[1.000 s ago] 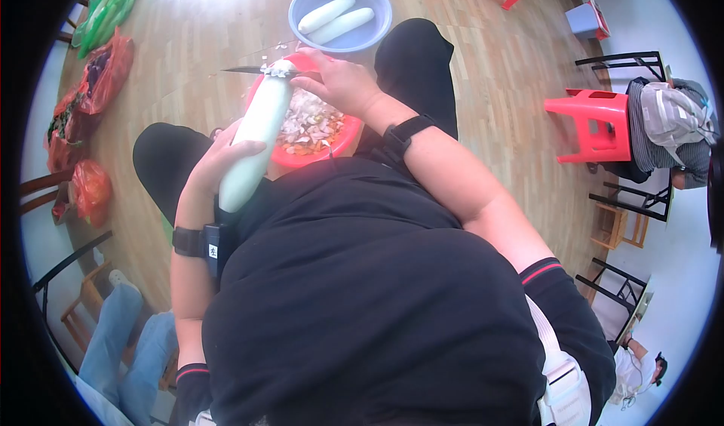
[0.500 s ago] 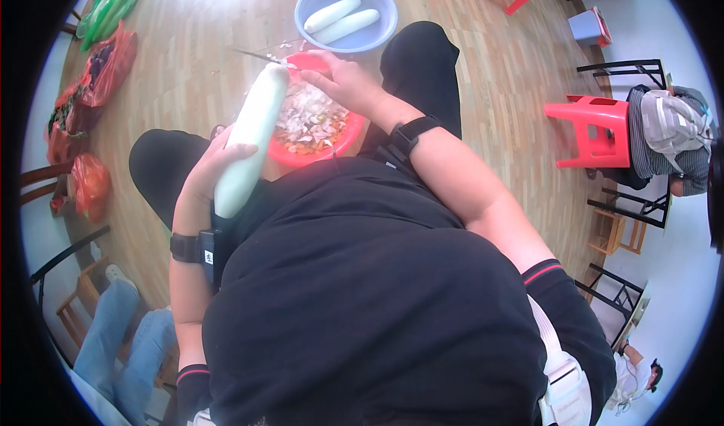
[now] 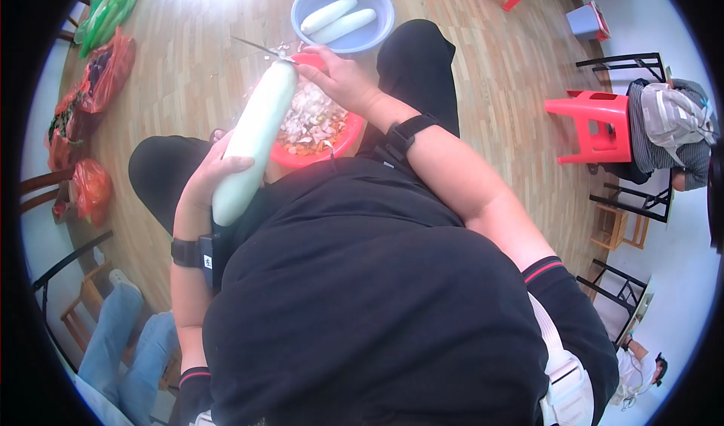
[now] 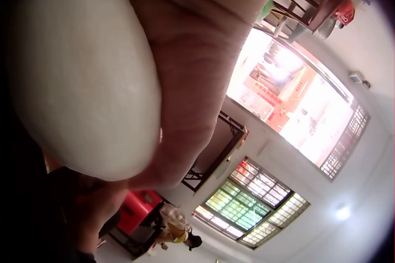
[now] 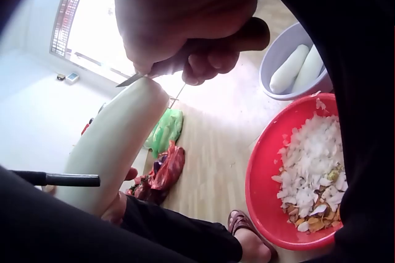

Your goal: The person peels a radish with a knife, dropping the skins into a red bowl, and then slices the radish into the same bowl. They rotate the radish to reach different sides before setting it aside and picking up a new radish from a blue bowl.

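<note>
A long pale white vegetable point(image 3: 256, 139) slants upward in the head view, its lower part gripped by my left hand point(image 3: 207, 173). My right hand point(image 3: 343, 83) grips a knife by its dark handle point(image 5: 253, 35); the thin blade point(image 3: 255, 46) lies at the vegetable's top end. In the right wrist view the blade's tip point(image 5: 128, 80) shows beside that end point(image 5: 151, 93). Below the hands stands a red basin point(image 5: 262, 183) holding white shavings point(image 5: 311, 152) and orange bits. The left wrist view shows the vegetable point(image 4: 86, 78) against my left palm point(image 4: 191, 72).
Beyond the red basin, a blue-grey basin point(image 3: 296, 18) holds two white vegetables point(image 3: 343, 26). Red bags point(image 3: 109, 71) and a green bag point(image 3: 113, 11) lie at left. A red stool point(image 3: 596, 116) and a seated person point(image 3: 656, 128) are at right.
Compared with a second ago, the blade has tilted from nearly level to pointing up and left. The vegetable's lower end has shifted slightly down and left, still in my left hand.
</note>
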The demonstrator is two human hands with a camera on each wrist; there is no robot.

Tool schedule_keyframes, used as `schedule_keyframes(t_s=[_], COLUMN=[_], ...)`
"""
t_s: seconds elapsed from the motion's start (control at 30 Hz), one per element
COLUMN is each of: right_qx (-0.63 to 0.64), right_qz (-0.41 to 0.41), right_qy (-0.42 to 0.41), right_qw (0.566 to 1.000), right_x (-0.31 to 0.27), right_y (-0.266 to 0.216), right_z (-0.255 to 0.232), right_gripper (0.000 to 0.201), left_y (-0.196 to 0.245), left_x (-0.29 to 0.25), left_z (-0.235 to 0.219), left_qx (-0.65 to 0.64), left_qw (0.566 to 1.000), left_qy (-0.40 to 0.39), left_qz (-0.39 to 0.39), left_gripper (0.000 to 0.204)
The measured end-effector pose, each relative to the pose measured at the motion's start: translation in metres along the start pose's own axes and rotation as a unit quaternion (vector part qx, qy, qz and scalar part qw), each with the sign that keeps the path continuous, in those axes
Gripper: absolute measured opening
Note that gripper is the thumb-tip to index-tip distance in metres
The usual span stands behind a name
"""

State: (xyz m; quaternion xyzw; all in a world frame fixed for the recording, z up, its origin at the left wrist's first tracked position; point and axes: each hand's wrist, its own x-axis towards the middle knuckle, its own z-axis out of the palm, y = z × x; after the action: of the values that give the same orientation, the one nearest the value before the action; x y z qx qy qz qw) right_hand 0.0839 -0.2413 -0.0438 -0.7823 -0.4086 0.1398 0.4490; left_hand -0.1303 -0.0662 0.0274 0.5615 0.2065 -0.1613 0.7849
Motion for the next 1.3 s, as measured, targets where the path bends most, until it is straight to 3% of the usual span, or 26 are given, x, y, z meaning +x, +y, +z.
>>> schedule_keyframes(t_s=[0.03,0.1,0.13,0.2,0.3,0.57,0.77,0.93,1.03,1.1,1.3], right_qx=[0.0,0.134,0.134,0.268,0.238,0.271,0.263,0.214,0.182,0.133,0.13], right_qz=[-0.001,0.13,0.129,0.214,0.266,0.244,0.272,0.259,0.197,0.066,0.125], right_qy=[-0.002,-0.038,-0.039,-0.04,-0.085,-0.125,-0.114,-0.097,-0.122,-0.091,-0.152], right_qw=[1.0,0.982,0.982,0.938,0.93,0.923,0.918,0.937,0.956,0.985,0.972], right_x=[0.001,0.003,0.004,0.009,0.005,-0.001,-0.002,-0.006,-0.007,-0.008,-0.01], right_y=[-0.001,-0.004,-0.001,0.0,-0.012,0.009,0.018,0.003,0.005,0.013,0.011], right_z=[-0.001,-0.004,-0.003,-0.003,-0.013,-0.008,-0.01,-0.013,-0.013,-0.007,-0.015], right_gripper=[0.063,0.059,0.059,0.056,0.055,0.051,0.049,0.05,0.046,0.044,0.045], left_y=[0.002,0.001,-0.002,-0.006,-0.007,-0.002,0.0,0.002,0.008,0.003,-0.02], left_x=[0.0,0.0,0.003,0.007,0.009,0.009,0.013,0.026,0.041,0.052,0.062], left_z=[0.001,0.0,-0.003,-0.008,-0.01,-0.005,-0.009,-0.01,0.002,-0.002,-0.013], left_qx=[-0.003,-0.006,-0.008,-0.009,-0.015,-0.034,-0.126,-0.171,-0.194,-0.203,-0.223], left_qw=[1.0,1.0,1.0,1.0,0.999,0.993,0.982,0.979,0.973,0.973,0.972], left_qy=[0.004,0.01,0.012,0.014,0.0,0.028,0.06,0.052,0.093,0.055,0.051], left_qz=[0.002,0.004,0.015,0.026,0.036,0.108,0.124,0.093,0.088,0.096,0.06], left_gripper=[0.083,0.083,0.082,0.082,0.081,0.079,0.057,0.055,0.06,0.058,0.055])
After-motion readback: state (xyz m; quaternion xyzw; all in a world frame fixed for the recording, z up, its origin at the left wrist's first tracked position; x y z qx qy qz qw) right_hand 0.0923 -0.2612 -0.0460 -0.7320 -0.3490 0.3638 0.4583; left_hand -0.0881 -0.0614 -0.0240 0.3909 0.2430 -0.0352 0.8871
